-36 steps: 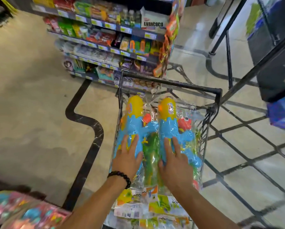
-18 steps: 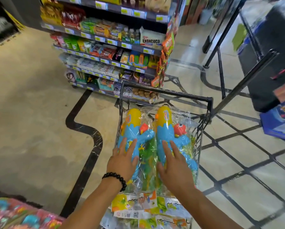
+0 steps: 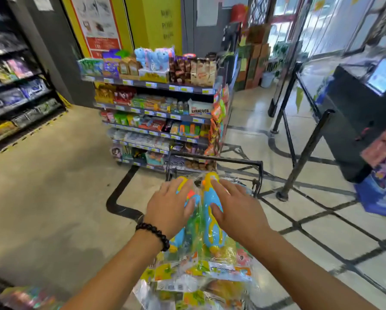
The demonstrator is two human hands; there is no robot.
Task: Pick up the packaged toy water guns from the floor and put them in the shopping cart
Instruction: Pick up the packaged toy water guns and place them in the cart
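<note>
Both hands flat on packaged toy water guns lying in the shopping cart.

The left hand (image 3: 169, 205) rests palm-down, fingers straight and slightly spread, on the left packaged water gun (image 3: 180, 237); nothing is gripped. The right hand (image 3: 239, 209) lies likewise, fingers extended, on the right packaged water gun (image 3: 211, 220), a blue and yellow toy in clear plastic; it holds nothing either. The two packs sit side by side in the black wire shopping cart (image 3: 258, 173), nozzle ends toward 12 o'clock, printed header cards (image 3: 187, 278) toward 6 o'clock. A black bead bracelet (image 3: 155, 233) circles the left wrist. A snack shelf unit (image 3: 156, 121) stands at 12 o'clock beyond the cart. Black barrier posts (image 3: 303, 155) stand at 2 o'clock. Further colourful packs (image 3: 31, 297) lie on the floor at 8 o'clock, blurred.
</note>
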